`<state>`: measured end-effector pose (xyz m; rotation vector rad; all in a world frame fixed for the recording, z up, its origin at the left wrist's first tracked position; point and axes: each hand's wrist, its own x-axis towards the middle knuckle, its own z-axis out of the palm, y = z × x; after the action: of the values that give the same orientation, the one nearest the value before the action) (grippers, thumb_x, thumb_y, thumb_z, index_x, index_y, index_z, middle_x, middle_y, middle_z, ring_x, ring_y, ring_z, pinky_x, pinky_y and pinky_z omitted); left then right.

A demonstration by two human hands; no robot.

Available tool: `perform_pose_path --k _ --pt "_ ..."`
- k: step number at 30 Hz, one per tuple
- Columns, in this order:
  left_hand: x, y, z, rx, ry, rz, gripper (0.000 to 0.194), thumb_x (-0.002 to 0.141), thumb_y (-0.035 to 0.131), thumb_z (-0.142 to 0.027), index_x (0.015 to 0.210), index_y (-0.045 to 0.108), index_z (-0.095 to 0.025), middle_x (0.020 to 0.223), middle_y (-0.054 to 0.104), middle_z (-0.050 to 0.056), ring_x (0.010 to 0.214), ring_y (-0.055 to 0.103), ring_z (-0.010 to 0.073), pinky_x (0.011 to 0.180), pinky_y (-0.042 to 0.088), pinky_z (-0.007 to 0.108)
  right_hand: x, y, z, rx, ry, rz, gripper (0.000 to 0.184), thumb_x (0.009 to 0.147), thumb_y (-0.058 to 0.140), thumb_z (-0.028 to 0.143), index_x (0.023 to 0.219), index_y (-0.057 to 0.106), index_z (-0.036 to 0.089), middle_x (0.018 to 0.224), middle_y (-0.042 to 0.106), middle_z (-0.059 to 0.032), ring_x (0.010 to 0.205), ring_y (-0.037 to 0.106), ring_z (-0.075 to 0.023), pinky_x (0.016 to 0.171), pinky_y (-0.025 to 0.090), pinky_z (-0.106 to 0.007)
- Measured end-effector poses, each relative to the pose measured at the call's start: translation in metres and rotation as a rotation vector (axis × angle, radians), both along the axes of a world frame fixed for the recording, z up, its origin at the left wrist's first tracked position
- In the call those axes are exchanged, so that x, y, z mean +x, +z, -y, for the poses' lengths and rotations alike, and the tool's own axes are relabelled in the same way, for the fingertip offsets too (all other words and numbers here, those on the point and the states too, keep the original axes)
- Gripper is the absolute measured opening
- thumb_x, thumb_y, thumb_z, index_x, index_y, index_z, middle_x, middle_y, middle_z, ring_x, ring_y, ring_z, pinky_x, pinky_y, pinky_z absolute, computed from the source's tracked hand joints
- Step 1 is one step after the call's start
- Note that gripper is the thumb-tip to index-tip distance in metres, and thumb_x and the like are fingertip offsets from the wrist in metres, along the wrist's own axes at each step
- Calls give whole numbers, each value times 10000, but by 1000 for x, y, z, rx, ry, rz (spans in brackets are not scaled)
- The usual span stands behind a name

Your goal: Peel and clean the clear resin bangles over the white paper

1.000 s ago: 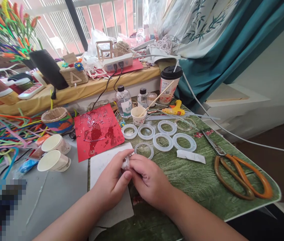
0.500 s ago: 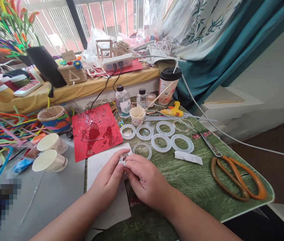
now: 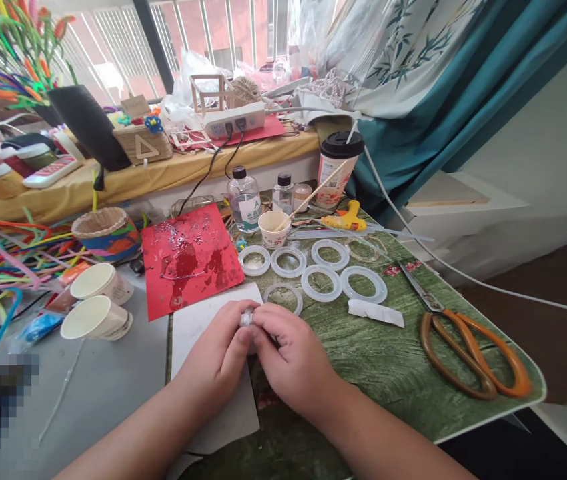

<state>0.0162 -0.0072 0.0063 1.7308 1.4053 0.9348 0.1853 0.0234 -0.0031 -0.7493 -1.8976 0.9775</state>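
Plastic bit [image 3: 247, 319], small, clear, pinched between left hand [image 3: 212, 357], right hand [image 3: 291, 360].

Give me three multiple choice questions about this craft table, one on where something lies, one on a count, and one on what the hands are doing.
1. Where do the orange-and-brown-handled scissors lie?
A) On the red sheet
B) On the green wood-print mat
C) On the yellow-clothed ledge

2. How many white paper cups lie on their sides on the grey surface?
A) One
B) Two
C) Four

3. What are the hands doing?
A) The left hand and right hand together pinch a small clear piece
B) The right hand grips the scissors
C) Both rest apart on the mat

1: B, they lie at the mat's right side.
2: B, two cup mouths face sideways.
3: A, both hands meet around the piece.
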Motion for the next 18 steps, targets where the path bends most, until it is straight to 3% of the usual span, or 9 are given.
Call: perform_pose_path --k 3,8,11,15,18 --pt "1 1 0 -11 82 16 520 1109 323 -576 1309 634 -210 1258 703 131 1178 642 309 1045 480 454 0 1 0 98 133 7 244 1027 459 111 836 568 216 862 625 -62 839 603 -215 790 533 -349" --pt "2 0 3 -79 96 58 527 1078 405 -616 1346 622 -216 1316 694 131 1230 634 325 1079 466 470 -1 3 1 -23 17 -46 242 1043 475 125 850 584 221 883 644 -59 848 616 -205 803 536 -335" --pt "3 0 3 -116 171 120 529 1080 383 -619 1334 629 -224 1262 712 118 1145 664 312 1029 497 461 -1 4 2 53 155 -40 240 1021 473 99 848 592 216 885 647 -60 847 614 -204 795 539 -331" --pt "4 2 2 -146 148 131 506 1052 463 -625 1292 650 -221 1222 721 108 1085 675 304 989 515 441 -2 2 2 -39 -6 -30 253 1029 484 108 831 597 219 846 635 -46 811 607 -199 759 530 -330" --pt "5 3 1 -156 180 168 499 1068 416 -620 1258 650 -222 1117 725 87 1049 676 289 951 524 416 -3 1 2 34 135 -24 254 1008 482 93 808 574 217 850 629 -48 819 601 -199 769 534 -330"
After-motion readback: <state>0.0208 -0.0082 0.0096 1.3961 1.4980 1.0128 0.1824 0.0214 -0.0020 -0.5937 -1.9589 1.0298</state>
